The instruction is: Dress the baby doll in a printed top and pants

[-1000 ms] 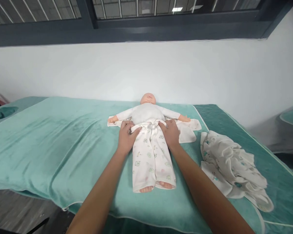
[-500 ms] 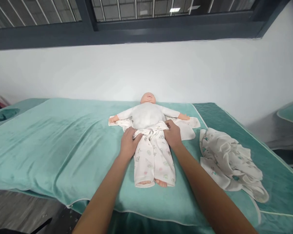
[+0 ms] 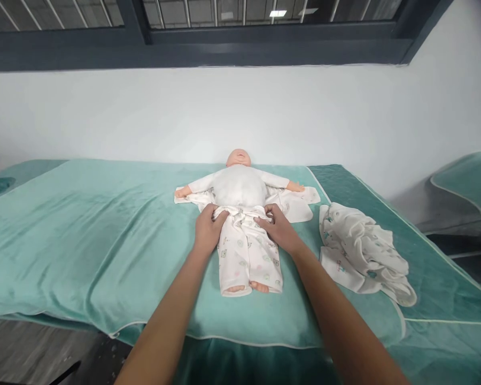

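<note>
A baby doll (image 3: 239, 184) lies on its back on a green padded bed, its head toward the wall and its arms spread. White printed pants (image 3: 234, 256) cover its legs, with the feet showing at the cuffs. My left hand (image 3: 209, 227) is closed on the waistband at the doll's hip on the left. At the opposite hip, my right hand (image 3: 278, 227) pinches the waistband between thumb and fingers. A white printed shirt (image 3: 296, 206) is spread open beneath the doll's torso and arms.
To the right lies a crumpled heap of white printed cloth (image 3: 358, 248). The green bed cover (image 3: 116, 240) extends left, with its front edge hanging toward the floor. Behind stands a white wall (image 3: 144, 115) under a dark window frame (image 3: 264, 47).
My right thumb has come forward over the front of the pants' waistband. Both hands still grip it. The view has shifted slightly, and the doll lies in the same pose.
</note>
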### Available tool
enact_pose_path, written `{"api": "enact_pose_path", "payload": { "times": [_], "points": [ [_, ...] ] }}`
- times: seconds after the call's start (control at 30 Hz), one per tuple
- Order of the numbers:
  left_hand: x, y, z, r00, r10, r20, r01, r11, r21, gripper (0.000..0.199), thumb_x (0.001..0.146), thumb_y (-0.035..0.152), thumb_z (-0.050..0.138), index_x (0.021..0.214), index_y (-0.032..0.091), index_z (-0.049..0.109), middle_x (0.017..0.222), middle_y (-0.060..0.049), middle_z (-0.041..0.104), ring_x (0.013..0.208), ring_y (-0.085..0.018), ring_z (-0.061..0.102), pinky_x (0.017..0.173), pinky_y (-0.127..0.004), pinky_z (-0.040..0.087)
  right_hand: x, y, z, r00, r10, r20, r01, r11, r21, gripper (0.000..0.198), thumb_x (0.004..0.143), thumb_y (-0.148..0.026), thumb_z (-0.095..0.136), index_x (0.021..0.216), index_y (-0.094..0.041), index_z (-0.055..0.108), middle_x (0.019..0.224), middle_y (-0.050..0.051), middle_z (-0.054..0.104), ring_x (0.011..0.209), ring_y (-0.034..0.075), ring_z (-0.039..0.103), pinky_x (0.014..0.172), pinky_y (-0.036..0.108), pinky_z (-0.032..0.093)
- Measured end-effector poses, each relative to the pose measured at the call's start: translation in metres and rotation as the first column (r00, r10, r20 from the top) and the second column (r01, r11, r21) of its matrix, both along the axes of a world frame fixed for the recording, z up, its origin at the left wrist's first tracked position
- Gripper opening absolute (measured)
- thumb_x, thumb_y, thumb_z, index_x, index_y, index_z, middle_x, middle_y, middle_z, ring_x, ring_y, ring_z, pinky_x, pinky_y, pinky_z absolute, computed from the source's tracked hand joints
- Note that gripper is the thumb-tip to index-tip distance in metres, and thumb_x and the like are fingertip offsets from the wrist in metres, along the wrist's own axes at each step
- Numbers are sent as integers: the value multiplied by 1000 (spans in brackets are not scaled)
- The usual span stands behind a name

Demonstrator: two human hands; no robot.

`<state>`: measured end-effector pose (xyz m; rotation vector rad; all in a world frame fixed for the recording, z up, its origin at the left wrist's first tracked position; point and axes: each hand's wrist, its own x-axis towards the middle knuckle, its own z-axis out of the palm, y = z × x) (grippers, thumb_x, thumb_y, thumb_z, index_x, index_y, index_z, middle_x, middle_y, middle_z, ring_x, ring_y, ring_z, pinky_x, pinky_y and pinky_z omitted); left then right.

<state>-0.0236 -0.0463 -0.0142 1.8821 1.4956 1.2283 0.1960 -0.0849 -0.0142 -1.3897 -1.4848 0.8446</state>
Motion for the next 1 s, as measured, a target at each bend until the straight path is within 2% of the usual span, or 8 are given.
{"api": "enact_pose_path", "payload": {
  "times": [0.1,0.23,0.47,0.63,0.73,0.8,0.87,1.0],
  "points": [
    [0,0,0,1000,1,24,-1,1000,-5,22,85,42,56,80,21,54,79,2,60,75,-16,53,72,-28,39,6,-6,3,985,130,112,-127,992,-26,36,73,-50,70,88,-23,51,82,-3,51,77,16,47,68,28,38],
    [1,1,2,1000,-7,26,7,1000,1,20,86,41,56,81,21,55,80,2,61,76,-16,54,73,-29,40,5,-15,3,977,162,139,-151,985,-90,36,74,-53,69,79,-22,51,76,-4,50,73,16,45,62,26,34],
    [3,-20,9,995,36,89,-36,999,-6,24,85,41,58,73,21,49,71,4,55,71,-15,50,69,-27,40,-13,-10,-2,968,-111,225,94,992,84,37,78,-49,62,65,-23,40,61,-6,38,63,14,38,61,27,30],
    [-6,-69,-1,998,-13,58,17,998,-58,27,87,42,57,72,22,47,66,4,50,65,-15,48,65,-29,41,-13,-11,-8,946,-158,281,111,978,175,11,76,-28,50,69,-24,44,64,-4,49,66,17,45,64,28,33],
    [-11,-95,-9,989,-140,42,139,990,21,25,85,46,63,91,23,57,92,-3,61,88,-20,59,81,-34,48,-10,-9,-12,922,-208,327,135,964,231,7,67,-18,43,72,-24,45,71,0,56,71,20,50,66,30,35],
    [-9,-108,-13,968,-251,-26,252,960,125,55,74,56,75,117,26,56,127,-11,55,121,-29,54,100,-44,46,-9,-8,-14,920,-227,321,150,957,248,15,66,-17,41,77,-25,47,77,1,59,75,21,52,69,30,37],
    [-3,-118,-15,934,-311,-173,343,917,204,84,63,60,82,134,31,48,148,-15,40,142,-38,33,114,-56,33,-9,-7,-14,922,-227,313,152,957,246,19,66,-17,41,81,-25,49,80,2,60,78,22,54,70,31,38],
    [14,-125,-17,912,-185,-366,309,897,316,71,76,52,76,138,32,46,149,-16,42,148,-39,24,118,-65,22,-9,-10,-14,938,-194,288,135,967,214,14,70,-19,42,80,-24,50,77,2,61,75,22,55,68,31,39]
  ]
}}
